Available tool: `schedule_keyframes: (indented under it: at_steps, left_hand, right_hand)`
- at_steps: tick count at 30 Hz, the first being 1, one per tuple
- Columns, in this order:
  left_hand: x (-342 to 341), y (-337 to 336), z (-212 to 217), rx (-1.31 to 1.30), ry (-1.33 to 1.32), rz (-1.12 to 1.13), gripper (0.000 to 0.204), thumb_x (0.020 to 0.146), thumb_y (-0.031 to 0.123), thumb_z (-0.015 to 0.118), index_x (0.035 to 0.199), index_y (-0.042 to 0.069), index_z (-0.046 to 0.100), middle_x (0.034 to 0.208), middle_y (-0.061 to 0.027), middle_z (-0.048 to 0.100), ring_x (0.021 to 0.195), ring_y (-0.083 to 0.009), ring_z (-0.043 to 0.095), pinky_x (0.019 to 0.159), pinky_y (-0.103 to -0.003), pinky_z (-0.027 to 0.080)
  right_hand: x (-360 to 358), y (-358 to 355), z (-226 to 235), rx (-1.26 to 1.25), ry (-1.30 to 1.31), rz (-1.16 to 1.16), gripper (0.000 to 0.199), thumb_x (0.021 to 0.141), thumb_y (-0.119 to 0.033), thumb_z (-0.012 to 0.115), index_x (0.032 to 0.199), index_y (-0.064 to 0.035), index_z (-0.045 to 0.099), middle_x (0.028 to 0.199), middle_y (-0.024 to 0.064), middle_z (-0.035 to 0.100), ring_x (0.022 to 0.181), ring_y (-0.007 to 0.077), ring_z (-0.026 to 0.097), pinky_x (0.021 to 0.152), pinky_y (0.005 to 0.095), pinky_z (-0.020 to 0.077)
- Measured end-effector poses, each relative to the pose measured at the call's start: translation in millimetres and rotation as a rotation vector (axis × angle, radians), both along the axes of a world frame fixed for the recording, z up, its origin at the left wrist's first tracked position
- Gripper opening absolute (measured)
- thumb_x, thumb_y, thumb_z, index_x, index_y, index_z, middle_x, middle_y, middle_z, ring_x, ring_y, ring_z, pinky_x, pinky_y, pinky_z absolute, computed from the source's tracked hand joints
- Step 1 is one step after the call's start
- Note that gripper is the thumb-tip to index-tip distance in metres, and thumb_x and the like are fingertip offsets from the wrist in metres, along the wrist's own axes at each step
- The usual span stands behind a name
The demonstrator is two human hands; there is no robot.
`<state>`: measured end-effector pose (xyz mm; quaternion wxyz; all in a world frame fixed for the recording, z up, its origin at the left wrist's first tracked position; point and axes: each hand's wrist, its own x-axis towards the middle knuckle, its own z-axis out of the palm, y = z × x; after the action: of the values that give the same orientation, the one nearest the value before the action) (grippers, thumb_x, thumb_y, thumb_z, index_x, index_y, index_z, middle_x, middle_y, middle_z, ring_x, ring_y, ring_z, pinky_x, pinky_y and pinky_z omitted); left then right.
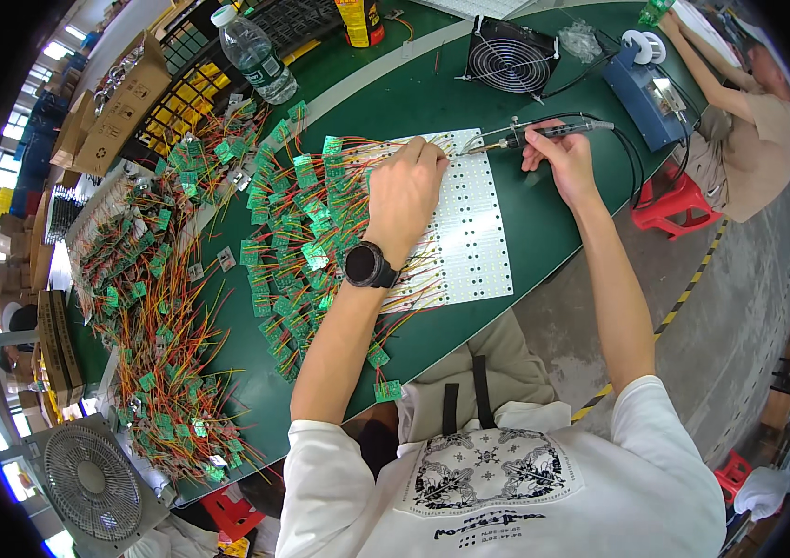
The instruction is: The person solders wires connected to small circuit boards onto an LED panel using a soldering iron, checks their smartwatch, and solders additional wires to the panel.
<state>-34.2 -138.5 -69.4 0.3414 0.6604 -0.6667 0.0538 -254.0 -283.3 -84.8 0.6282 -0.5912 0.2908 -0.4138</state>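
My right hand (562, 158) grips a soldering iron (592, 126), its thin metal end reaching left over a white circuit panel (480, 242) with rows of small dots. Close to that tip, on the panel's upper part, my left hand (406, 186) has its fingers bent and pressed together; what they pinch is hidden, though thin wires run beneath. A black watch sits on the left wrist. Red and yellow wires (418, 290) lie on the panel's left half. They lead to many small green circuit boards (309, 209) spread on the green table left of my hand.
A tangled heap of wired boards (167, 325) covers the table's left side. Behind stand a water bottle (257, 58), a black fan (511, 58) and a blue soldering station (646, 93) with a cable to the iron. Another person (753, 139) sits at right near a red stool (678, 206).
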Motion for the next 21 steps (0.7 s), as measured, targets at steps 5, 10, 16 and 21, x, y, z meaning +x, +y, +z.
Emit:
schedule_keyframes:
  at_steps: [5,10,16,21]
  left_hand:
    - [0.2,-1.6,-1.3,0.018,-0.032,0.047,0.011,0.089,0.016,0.067,0.086,0.005,0.066,0.082,-0.0091,0.064,0.072,-0.0307,0.065,0.061,-0.040,0.052]
    - [-0.5,-2.6,-3.0,0.023,-0.034,0.044,0.011,0.088,0.015,0.067,0.086,0.005,0.066,0.081,-0.0089,0.063,0.072,-0.0305,0.065,0.061,-0.040,0.052]
    - [0.0,-2.7,-4.4,-0.002,-0.041,0.039,0.011,0.088,0.015,0.067,0.085,0.005,0.065,0.081,-0.0086,0.063,0.072,-0.0301,0.065,0.060,-0.040,0.051]
    - [0.0,-2.4,-5.6,0.006,-0.043,0.048,0.012,0.088,0.016,0.067,0.085,0.005,0.065,0.081,-0.0083,0.063,0.072,-0.0296,0.065,0.060,-0.040,0.051]
  right_hand:
    - [2.3,-0.7,0.9,-0.040,0.016,0.014,0.023,0.088,-0.011,0.072,0.101,0.0064,0.064,0.076,0.0122,0.067,0.061,0.0190,0.067,0.056,0.0259,0.0498]
    - [1.2,-0.3,0.5,-0.070,0.041,0.024,0.023,0.089,-0.012,0.072,0.101,0.0063,0.065,0.077,0.0116,0.068,0.062,0.0182,0.067,0.056,0.0256,0.0497]
    - [1.0,0.1,0.7,-0.074,0.046,0.034,0.023,0.089,-0.012,0.072,0.102,0.0061,0.065,0.077,0.0115,0.068,0.062,0.0184,0.067,0.057,0.0258,0.0501]
    - [1.2,0.2,-0.1,-0.082,0.049,0.039,0.023,0.089,-0.012,0.072,0.102,0.0062,0.065,0.077,0.0120,0.068,0.062,0.0188,0.067,0.057,0.0263,0.0503]
